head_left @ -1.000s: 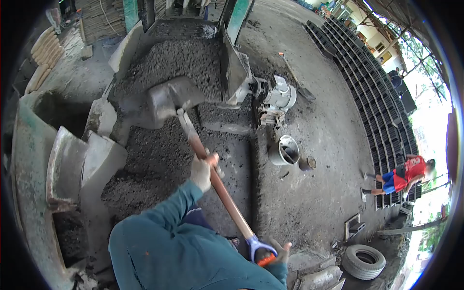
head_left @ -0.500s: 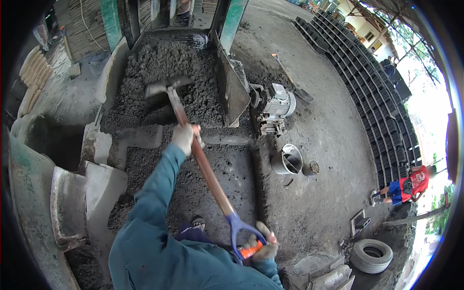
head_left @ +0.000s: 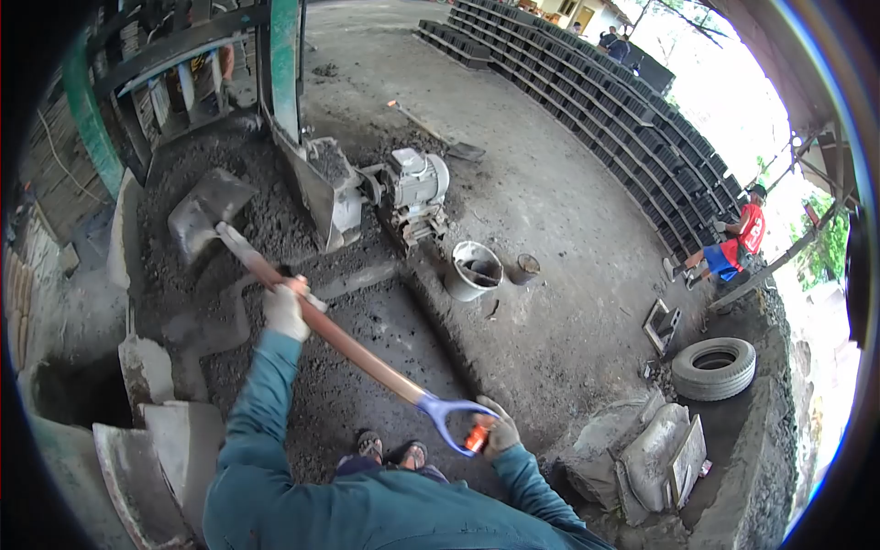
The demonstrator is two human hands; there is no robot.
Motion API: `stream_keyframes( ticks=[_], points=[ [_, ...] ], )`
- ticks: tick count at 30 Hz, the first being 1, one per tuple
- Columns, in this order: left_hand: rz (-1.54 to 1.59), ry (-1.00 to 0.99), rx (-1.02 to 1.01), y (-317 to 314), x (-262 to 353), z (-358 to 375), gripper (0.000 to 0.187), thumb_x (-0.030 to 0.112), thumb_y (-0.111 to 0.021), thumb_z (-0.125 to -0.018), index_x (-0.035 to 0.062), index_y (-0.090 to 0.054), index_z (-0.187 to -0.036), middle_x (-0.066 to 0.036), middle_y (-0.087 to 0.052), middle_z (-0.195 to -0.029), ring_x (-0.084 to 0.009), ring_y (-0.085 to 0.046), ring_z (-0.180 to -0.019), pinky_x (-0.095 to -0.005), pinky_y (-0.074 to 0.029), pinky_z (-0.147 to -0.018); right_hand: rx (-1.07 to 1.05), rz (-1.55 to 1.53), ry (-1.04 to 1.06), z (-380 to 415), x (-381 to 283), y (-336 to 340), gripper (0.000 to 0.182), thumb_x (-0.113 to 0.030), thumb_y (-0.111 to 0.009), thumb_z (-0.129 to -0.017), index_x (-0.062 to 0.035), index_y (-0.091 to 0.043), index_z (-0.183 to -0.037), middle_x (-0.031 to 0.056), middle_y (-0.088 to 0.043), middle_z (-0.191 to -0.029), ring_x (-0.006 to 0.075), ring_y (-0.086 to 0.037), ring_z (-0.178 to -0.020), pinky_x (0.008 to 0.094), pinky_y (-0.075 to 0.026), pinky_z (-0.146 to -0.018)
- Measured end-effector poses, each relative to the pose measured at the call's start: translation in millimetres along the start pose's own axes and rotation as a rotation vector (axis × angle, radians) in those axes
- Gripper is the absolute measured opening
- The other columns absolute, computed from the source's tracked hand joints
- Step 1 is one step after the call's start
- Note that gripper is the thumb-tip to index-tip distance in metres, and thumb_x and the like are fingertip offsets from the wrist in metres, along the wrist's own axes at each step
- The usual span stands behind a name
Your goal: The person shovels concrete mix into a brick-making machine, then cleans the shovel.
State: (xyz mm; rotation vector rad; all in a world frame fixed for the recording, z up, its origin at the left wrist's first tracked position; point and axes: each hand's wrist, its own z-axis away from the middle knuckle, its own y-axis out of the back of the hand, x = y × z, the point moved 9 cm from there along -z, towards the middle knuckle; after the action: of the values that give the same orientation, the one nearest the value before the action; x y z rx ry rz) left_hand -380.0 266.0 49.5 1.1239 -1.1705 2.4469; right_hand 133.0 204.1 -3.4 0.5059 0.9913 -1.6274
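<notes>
A shovel [head_left: 353, 353] with a brown shaft and a blue D-shaped handle runs diagonally across the view. My left hand [head_left: 288, 310], in a pale glove, is closed round the shaft not far above the blade. At the other end my right hand [head_left: 496, 429], also gloved, grips the orange crossbar of the handle. The broad metal blade [head_left: 213, 209] lies over dark, crumbly wet mix [head_left: 261, 206] in the trough at the upper left. No heap of mix shows on the blade.
An electric motor [head_left: 420, 183] stands beside the trough's metal side plate [head_left: 312, 188]. Right of the pit are a bucket [head_left: 469, 284], a small can [head_left: 525, 269] and a tire [head_left: 713, 368]. Another shovel [head_left: 440, 136] lies behind. A person in red [head_left: 747, 229] stands near stacked blocks [head_left: 596, 101].
The view has turned, moving the surroundings left. The blade now shows its broad face instead of an edge. Both hands still hold the shovel. The person in red has turned toward the stacks.
</notes>
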Motion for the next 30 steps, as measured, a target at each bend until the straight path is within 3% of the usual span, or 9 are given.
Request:
stream_keyframes(
  ticks=[4,8,17,19,20,22,24,26,30],
  points=[
    [-0.113,0.025,0.022,-25.5,-86.7,120.6,0.016,0.005,-0.065,-0.085,0.004,-0.05,-0.088,-0.009,-0.056,-0.066,-0.0227,-0.06,-0.049,-0.0416,-0.057,-0.049,-0.007,0.08,-0.089,50.2,56.7,140.2,0.015,-0.007,-0.066,-0.087,0.0002,-0.065,-0.1,0.0078,-0.067,-0.084,0.0207,-0.065,-0.072,0.0344,-0.056,-0.064],
    [-0.059,0.177,0.035,-31.4,-138.0,166.3,0.023,-0.003,-0.066,-0.083,0.0043,-0.046,-0.092,-0.01,-0.056,-0.071,-0.0236,-0.061,-0.05,-0.0428,-0.058,-0.048,0.127,0.493,0.183,97.7,62.0,226.7,0.028,-0.029,-0.066,-0.087,-0.0015,-0.064,-0.094,0.0079,-0.066,-0.078,0.0186,-0.065,-0.069,0.0339,-0.055,-0.061],
    [-0.076,0.258,-0.052,-20.2,-60.7,39.6,0.028,0.001,-0.063,-0.082,0.0042,-0.042,-0.1,-0.012,-0.052,-0.077,-0.0278,-0.061,-0.059,-0.0559,-0.058,-0.059,0.268,0.298,0.124,115.3,26.2,39.8,0.032,-0.032,-0.068,-0.084,-0.0021,-0.063,-0.092,0.0072,-0.066,-0.077,0.0184,-0.064,-0.068,0.0336,-0.054,-0.06],
    [-0.086,0.258,-0.045,-1.1,-32.7,-25.1,0.018,0.003,-0.061,-0.081,0.0023,-0.047,-0.092,-0.012,-0.052,-0.076,-0.0298,-0.061,-0.06,-0.0562,-0.058,-0.061,0.318,0.226,0.066,83.7,29.0,-33.8,0.011,-0.002,-0.056,-0.081,-0.0008,-0.062,-0.091,0.0081,-0.065,-0.079,0.0202,-0.064,-0.067,0.0332,-0.055,-0.06],
    [-0.124,0.22,-0.093,-3.6,-0.9,-46.2,0.011,0.002,-0.06,-0.079,0.0027,-0.051,-0.086,-0.011,-0.053,-0.073,-0.0303,-0.06,-0.059,-0.056,-0.057,-0.061,0.241,0.493,0.252,52.4,42.9,-40.9,0.008,-0.004,-0.058,-0.085,-0.0008,-0.061,-0.091,0.0057,-0.063,-0.077,0.0173,-0.062,-0.064,0.0296,-0.053,-0.06],
    [-0.18,0.112,-0.049,31.8,24.6,-142.1,0.005,0.006,-0.06,-0.082,0.003,-0.056,-0.081,-0.012,-0.054,-0.068,-0.0307,-0.058,-0.06,-0.0555,-0.055,-0.061,0.164,0.101,0.183,16.0,50.0,-121.2,0.007,-0.003,-0.065,-0.086,-0.0013,-0.062,-0.092,0.001,-0.059,-0.072,0.01,-0.056,-0.063,0.0246,-0.045,-0.055],
    [-0.133,0.08,-0.062,43.6,72.8,-198.2,0.014,0.016,-0.061,-0.088,0.0057,-0.058,-0.08,-0.009,-0.056,-0.071,-0.0302,-0.058,-0.059,-0.0541,-0.053,-0.058,0.058,-0.002,0.206,-4.3,36.9,-196.4,0.008,-0.008,-0.059,-0.091,-0.0009,-0.062,-0.093,0.0042,-0.062,-0.076,0.0145,-0.059,-0.065,0.0297,-0.05,-0.06],
    [-0.121,-0.038,-0.115,57.9,109.3,-262.8,0.019,0.023,-0.059,-0.092,0.004,-0.064,-0.091,-0.01,-0.062,-0.077,-0.0278,-0.059,-0.062,-0.0505,-0.053,-0.057,-0.168,0.392,0.375,9.9,-0.6,-255.4,0.022,-0.02,-0.064,-0.089,0.0,-0.061,-0.097,0.0079,-0.064,-0.079,0.0178,-0.063,-0.073,0.0325,-0.052,-0.068],
    [0.055,0.022,-0.203,-26.2,137.0,-125.1,0.017,0.02,-0.062,-0.089,0.0082,-0.05,-0.093,-0.007,-0.051,-0.069,-0.0239,-0.055,-0.062,-0.0451,-0.051,-0.067,-0.195,0.183,0.502,78.7,-90.2,-248.6,0.038,-0.029,-0.07,-0.085,0.0002,-0.058,-0.106,0.0097,-0.062,-0.075,0.0197,-0.064,-0.069,0.0338,-0.053,-0.062]
  ],
)
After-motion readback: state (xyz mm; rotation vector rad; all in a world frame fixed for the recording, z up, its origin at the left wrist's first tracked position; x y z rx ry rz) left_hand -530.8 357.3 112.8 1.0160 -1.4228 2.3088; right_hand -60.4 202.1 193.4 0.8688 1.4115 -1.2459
